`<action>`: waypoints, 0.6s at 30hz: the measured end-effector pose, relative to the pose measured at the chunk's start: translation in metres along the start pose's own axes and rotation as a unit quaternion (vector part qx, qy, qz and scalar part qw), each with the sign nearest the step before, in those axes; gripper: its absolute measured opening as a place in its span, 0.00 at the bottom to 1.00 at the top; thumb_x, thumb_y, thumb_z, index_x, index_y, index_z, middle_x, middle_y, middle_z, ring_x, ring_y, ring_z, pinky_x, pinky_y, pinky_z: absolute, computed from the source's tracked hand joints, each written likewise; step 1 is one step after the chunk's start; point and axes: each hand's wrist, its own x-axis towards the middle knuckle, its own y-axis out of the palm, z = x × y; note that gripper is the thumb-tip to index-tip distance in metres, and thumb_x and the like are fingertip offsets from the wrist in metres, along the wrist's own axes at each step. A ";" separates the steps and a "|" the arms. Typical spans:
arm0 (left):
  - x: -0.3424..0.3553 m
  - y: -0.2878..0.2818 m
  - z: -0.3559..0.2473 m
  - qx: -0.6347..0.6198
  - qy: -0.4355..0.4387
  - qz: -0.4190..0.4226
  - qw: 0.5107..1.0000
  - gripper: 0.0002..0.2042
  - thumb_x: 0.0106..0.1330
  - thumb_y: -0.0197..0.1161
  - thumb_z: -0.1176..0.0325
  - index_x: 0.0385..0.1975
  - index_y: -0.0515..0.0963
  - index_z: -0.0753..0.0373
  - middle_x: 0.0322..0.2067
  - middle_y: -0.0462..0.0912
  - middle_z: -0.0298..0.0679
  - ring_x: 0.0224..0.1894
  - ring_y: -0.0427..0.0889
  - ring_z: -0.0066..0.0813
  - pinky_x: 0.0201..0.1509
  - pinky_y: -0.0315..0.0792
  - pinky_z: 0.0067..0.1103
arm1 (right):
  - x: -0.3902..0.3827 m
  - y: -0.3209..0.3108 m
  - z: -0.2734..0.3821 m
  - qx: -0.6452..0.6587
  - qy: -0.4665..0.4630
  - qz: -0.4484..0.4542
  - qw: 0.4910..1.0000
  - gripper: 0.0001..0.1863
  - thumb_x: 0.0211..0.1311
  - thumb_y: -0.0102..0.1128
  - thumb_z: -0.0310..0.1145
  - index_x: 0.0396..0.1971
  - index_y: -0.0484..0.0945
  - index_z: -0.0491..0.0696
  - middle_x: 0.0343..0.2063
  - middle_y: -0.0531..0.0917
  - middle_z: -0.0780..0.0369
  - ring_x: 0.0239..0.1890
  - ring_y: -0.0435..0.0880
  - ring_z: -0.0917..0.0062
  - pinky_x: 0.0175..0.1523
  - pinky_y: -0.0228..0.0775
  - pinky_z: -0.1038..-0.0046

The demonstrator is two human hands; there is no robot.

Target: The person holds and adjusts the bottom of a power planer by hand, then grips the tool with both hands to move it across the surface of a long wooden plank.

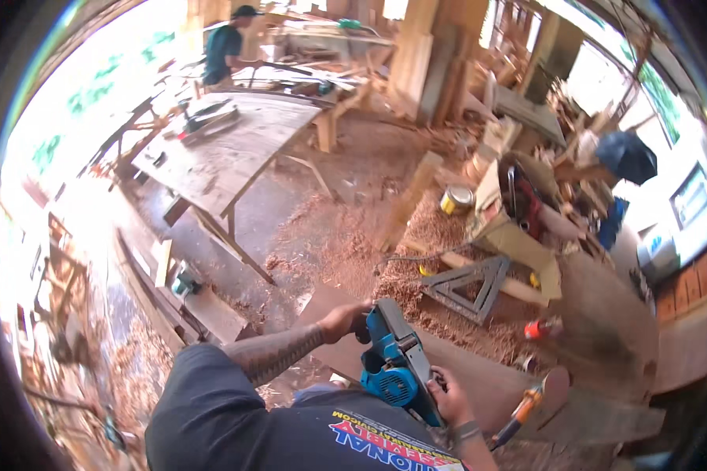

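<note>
A blue and grey electric planer (390,377) is tilted in front of my body, over a long brown board (487,385). My left hand (341,322) is closed on the black front knob at its upper end. At the lower end, my right hand (452,402) wraps around the rear handle. The planer's side with a round vented motor housing faces up. To the right of my right hand, an orange and black angle grinder (529,404) with a round brown disc (556,387) lies on the board.
Beyond the board are a grey triangular frame (473,289), a red bottle (543,327) and a yellow tin (456,198) among shavings. A wooden worktable (243,145) stands ahead left; another person (226,49) works behind it. Another blue power tool (185,281) rests on a beam at left.
</note>
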 end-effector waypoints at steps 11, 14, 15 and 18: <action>-0.043 0.133 0.102 0.295 0.190 -0.463 0.814 0.53 0.61 0.78 0.42 0.78 0.56 0.66 0.71 0.64 0.61 0.74 0.68 0.54 0.77 0.65 0.39 | -0.008 -0.030 -0.067 0.046 -0.003 0.137 0.990 0.24 0.83 0.56 0.44 0.65 0.75 0.41 0.49 0.88 0.56 0.49 0.87 0.74 0.57 0.78 0.71; -0.038 0.156 0.120 0.065 0.229 -0.414 0.879 0.55 0.60 0.79 0.41 0.78 0.56 0.66 0.69 0.67 0.61 0.71 0.72 0.52 0.74 0.70 0.38 | -0.009 -0.019 -0.097 0.186 0.044 0.132 0.973 0.24 0.85 0.51 0.47 0.61 0.77 0.40 0.46 0.86 0.61 0.48 0.84 0.79 0.57 0.76 0.74; -0.034 0.147 0.137 0.097 0.204 -0.449 0.864 0.53 0.60 0.79 0.42 0.77 0.58 0.68 0.67 0.71 0.61 0.68 0.76 0.51 0.71 0.73 0.38 | -0.007 -0.014 -0.108 0.219 0.030 0.143 0.965 0.23 0.85 0.50 0.48 0.58 0.78 0.42 0.45 0.86 0.61 0.47 0.84 0.79 0.55 0.78 0.74; -0.030 0.143 0.169 0.169 0.206 -0.475 0.839 0.51 0.62 0.78 0.42 0.75 0.61 0.69 0.65 0.73 0.61 0.65 0.78 0.50 0.70 0.74 0.38 | -0.017 -0.005 -0.092 0.257 0.022 0.147 0.955 0.24 0.86 0.46 0.52 0.54 0.78 0.46 0.43 0.84 0.62 0.41 0.84 0.79 0.46 0.84 0.71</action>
